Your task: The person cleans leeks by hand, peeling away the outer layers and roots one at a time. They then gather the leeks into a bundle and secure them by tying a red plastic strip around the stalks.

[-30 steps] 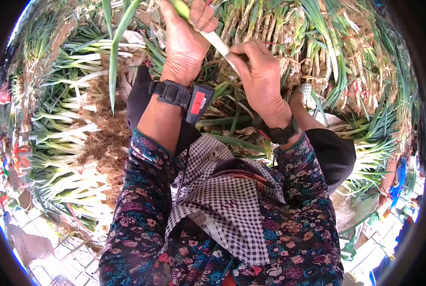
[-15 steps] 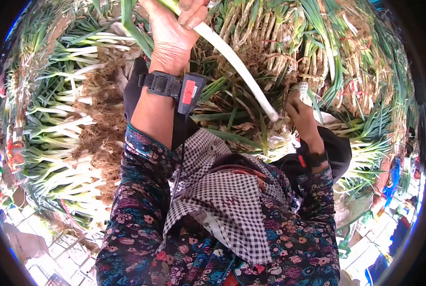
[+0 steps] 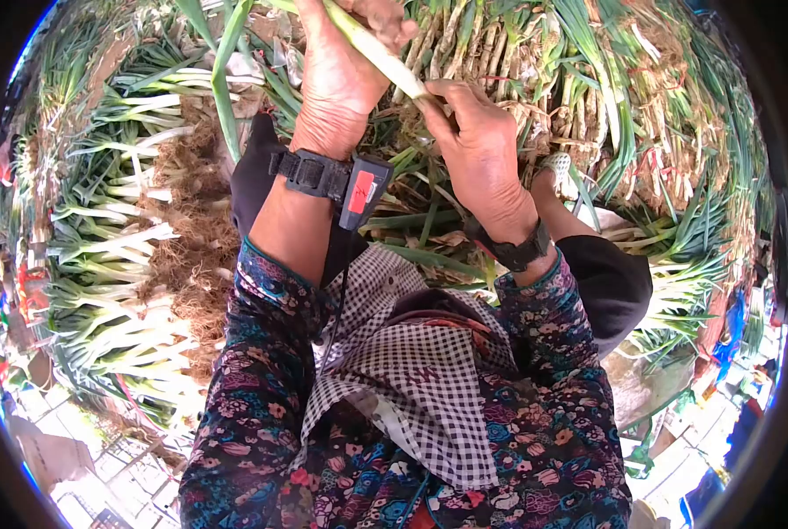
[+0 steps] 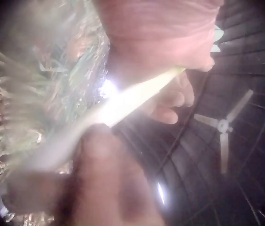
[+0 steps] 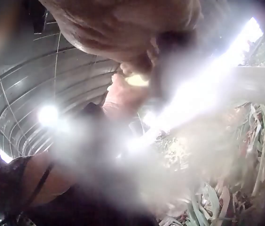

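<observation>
In the head view my left hand (image 3: 345, 84) holds a green onion (image 3: 380, 55) at its green upper part, near the top edge. The pale stalk slants down to the right. My right hand (image 3: 484, 145) pinches the lower stalk between thumb and forefinger, and its root end is hidden there. One long green leaf (image 3: 225, 84) hangs to the left of my left wrist. The left wrist view shows the bright stalk (image 4: 132, 101) running between both hands, with the right thumb against it. Glare blurs much of the right wrist view.
Green onions with white stalks and brown roots (image 3: 195, 238) lie in a long row on the left. Untrimmed bundles (image 3: 500, 70) are heaped at the back and right. Loose leaves (image 3: 425, 256) lie between my knees. More cleaned stalks (image 3: 676, 291) sit at the right.
Half a second ago my right hand was off the stalk, down by the right knee. It has come back up and pinches the stalk again. The left hand moved slightly right.
</observation>
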### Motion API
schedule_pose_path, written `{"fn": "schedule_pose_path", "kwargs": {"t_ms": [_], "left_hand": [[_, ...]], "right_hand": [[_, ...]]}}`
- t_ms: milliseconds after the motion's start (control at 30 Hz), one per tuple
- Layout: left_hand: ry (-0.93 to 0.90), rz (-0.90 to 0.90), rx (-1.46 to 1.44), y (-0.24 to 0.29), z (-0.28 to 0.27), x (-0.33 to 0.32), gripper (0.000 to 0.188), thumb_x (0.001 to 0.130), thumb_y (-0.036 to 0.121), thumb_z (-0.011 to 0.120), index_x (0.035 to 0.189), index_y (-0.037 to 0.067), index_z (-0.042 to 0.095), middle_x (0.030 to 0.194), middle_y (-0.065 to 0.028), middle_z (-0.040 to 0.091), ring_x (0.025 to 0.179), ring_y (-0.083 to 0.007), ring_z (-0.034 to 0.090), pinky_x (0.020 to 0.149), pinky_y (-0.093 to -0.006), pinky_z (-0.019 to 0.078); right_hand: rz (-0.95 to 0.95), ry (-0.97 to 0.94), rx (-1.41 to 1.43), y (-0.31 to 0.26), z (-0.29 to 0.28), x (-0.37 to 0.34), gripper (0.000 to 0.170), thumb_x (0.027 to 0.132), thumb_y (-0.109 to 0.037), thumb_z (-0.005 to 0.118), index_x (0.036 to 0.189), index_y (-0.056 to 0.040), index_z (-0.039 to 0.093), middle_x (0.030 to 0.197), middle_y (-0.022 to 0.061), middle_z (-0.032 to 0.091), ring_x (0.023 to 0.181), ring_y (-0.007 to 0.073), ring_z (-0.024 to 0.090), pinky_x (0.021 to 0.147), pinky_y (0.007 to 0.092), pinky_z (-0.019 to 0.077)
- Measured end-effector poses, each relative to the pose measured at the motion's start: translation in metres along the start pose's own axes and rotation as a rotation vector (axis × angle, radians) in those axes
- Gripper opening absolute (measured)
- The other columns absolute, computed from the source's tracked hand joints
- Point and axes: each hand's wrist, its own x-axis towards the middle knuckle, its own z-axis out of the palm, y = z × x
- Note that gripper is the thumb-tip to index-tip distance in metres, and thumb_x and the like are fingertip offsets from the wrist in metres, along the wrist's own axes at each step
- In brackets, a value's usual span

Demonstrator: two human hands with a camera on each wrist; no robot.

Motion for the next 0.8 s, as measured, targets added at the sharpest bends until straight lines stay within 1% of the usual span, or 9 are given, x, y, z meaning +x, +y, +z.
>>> {"fn": "schedule_pose_path", "kwargs": {"t_ms": [100, 267, 367, 433, 500, 567, 633, 733, 800], "left_hand": [[-0.295, 0.013, 0.033, 0.003, -0.015, 0.008, 0.059, 0.087, 0.065, 0.048, 0.110, 0.011, 0.056, 0.065, -0.0004, 0.045, 0.065, -0.0165, 0.047, 0.065, -0.0327, 0.0468], [-0.373, -0.030, 0.014, 0.008, -0.015, 0.006, 0.055, 0.084, 0.071, 0.046, 0.084, 0.016, 0.051, 0.066, 0.0007, 0.048, 0.065, -0.0159, 0.049, 0.067, -0.0344, 0.0476], [-0.422, -0.033, 0.042, 0.010, -0.010, 0.002, 0.059, 0.082, 0.073, 0.045, 0.088, 0.015, 0.054, 0.068, 0.0005, 0.050, 0.070, -0.0164, 0.054, 0.073, -0.0355, 0.0501], [-0.366, -0.047, 0.087, 0.011, -0.016, 0.004, 0.066, 0.080, 0.075, 0.046, 0.097, 0.012, 0.058, 0.071, 0.0008, 0.052, 0.074, -0.0168, 0.057, 0.079, -0.0375, 0.0514], [-0.330, -0.044, 0.105, 0.010, -0.020, 0.005, 0.072, 0.079, 0.075, 0.046, 0.105, 0.009, 0.060, 0.073, 0.0013, 0.052, 0.074, -0.0165, 0.056, 0.080, -0.0383, 0.0514], [-0.394, -0.042, 0.097, 0.009, -0.022, 0.006, 0.073, 0.079, 0.074, 0.046, 0.107, 0.008, 0.060, 0.074, 0.0019, 0.051, 0.075, -0.0158, 0.055, 0.081, -0.0386, 0.0513], [-0.336, -0.042, 0.037, 0.005, -0.021, 0.006, 0.073, 0.080, 0.074, 0.045, 0.106, 0.006, 0.059, 0.073, 0.0020, 0.050, 0.075, -0.0156, 0.054, 0.082, -0.0397, 0.0508], [-0.549, -0.126, -0.191, 0.007, -0.024, 0.010, 0.074, 0.081, 0.073, 0.045, 0.106, 0.004, 0.059, 0.072, 0.0017, 0.048, 0.073, -0.0156, 0.052, 0.085, -0.0416, 0.0494], [-0.480, -0.108, -0.128, 0.006, -0.025, 0.009, 0.075, 0.081, 0.073, 0.044, 0.107, 0.004, 0.059, 0.074, 0.0002, 0.051, 0.077, -0.0177, 0.055, 0.088, -0.0434, 0.0481]], "right_hand": [[0.012, -0.030, 0.045, -0.001, 0.002, 0.001, 0.016, 0.082, -0.003, 0.065, 0.097, -0.0010, 0.060, 0.082, 0.0157, 0.062, 0.069, 0.0309, 0.063, 0.060, 0.0365, 0.0497], [-0.086, 0.028, -0.034, -0.002, 0.007, 0.006, 0.011, 0.081, 0.000, 0.063, 0.091, -0.0004, 0.059, 0.077, 0.0167, 0.061, 0.063, 0.0302, 0.061, 0.056, 0.0367, 0.0476], [0.113, -0.006, 0.104, 0.007, 0.008, 0.006, 0.008, 0.083, 0.001, 0.061, 0.090, 0.0000, 0.058, 0.071, 0.0149, 0.060, 0.059, 0.0249, 0.061, 0.054, 0.0348, 0.0477], [0.636, -0.184, 0.584, 0.002, -0.004, 0.011, 0.007, 0.084, 0.001, 0.060, 0.091, 0.0006, 0.057, 0.065, 0.0118, 0.059, 0.056, 0.0179, 0.061, 0.051, 0.0309, 0.0475], [0.605, -0.117, 0.583, -0.005, 0.003, 0.006, 0.008, 0.087, -0.003, 0.060, 0.093, 0.0012, 0.058, 0.069, 0.0097, 0.060, 0.055, 0.0129, 0.060, 0.048, 0.0275, 0.0467], [0.070, -0.017, 0.288, 0.001, 0.015, -0.002, 0.011, 0.087, -0.005, 0.062, 0.096, 0.0012, 0.060, 0.075, 0.0106, 0.062, 0.054, 0.0122, 0.059, 0.047, 0.0271, 0.0462], [0.176, -0.060, 0.287, -0.011, 0.007, -0.001, 0.015, 0.084, -0.004, 0.065, 0.099, -0.0002, 0.061, 0.081, 0.0113, 0.062, 0.058, 0.0154, 0.061, 0.051, 0.0294, 0.0482], [0.112, -0.086, 0.189, -0.012, 0.006, 0.001, 0.016, 0.080, 0.000, 0.067, 0.096, -0.0011, 0.061, 0.079, 0.0117, 0.062, 0.060, 0.0186, 0.062, 0.054, 0.0306, 0.0492], [-0.054, 0.023, 0.032, -0.009, 0.011, 0.001, 0.013, 0.080, -0.001, 0.066, 0.092, -0.0003, 0.061, 0.078, 0.0124, 0.061, 0.058, 0.0211, 0.062, 0.053, 0.0312, 0.0492]]}}
